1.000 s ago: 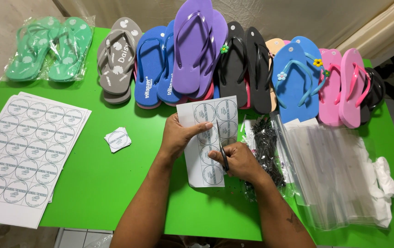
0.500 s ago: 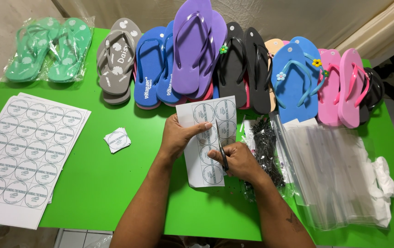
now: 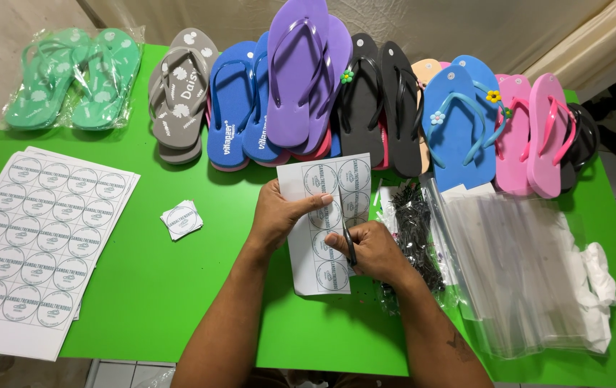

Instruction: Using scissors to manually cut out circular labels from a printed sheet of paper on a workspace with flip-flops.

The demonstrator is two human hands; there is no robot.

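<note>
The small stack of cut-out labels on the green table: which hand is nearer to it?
Left. The left hand holds the label strip just right of the small stack; the right hand, with the scissors, is farther right.

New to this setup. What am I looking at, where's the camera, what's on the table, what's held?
No machine here: a person works with two bare hands, filmed by one camera worn on the head, looking down. The left hand holds a strip of round labels; the right hand holds scissors at it. On the green table lie sheets of round labels, a small stack of cut labels, a row of flip-flops in many colours, two bagged green pairs, clear plastic bags and a pile of small black fasteners.
</note>
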